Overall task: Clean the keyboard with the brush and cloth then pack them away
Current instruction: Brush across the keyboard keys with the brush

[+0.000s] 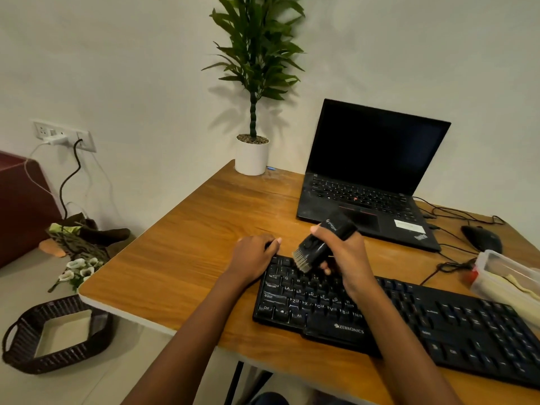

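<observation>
A black keyboard [409, 323] lies across the wooden desk [204, 229]. My right hand [347, 255] grips a black cleaning brush [324, 244] by its body. The pale bristles point down-left and hover just above the upper-left keys. My left hand [254, 255] holds the keyboard's far left corner, fingers curled over the edge. A clear plastic container [508, 273] at the right edge holds a pale yellow cloth [520, 287].
An open black laptop [374, 176] stands behind the keyboard, with a mouse [482, 238] and cables to its right. A potted plant [252, 153] sits at the desk's far corner. On the floor to the left is a dark wicker basket [55, 334].
</observation>
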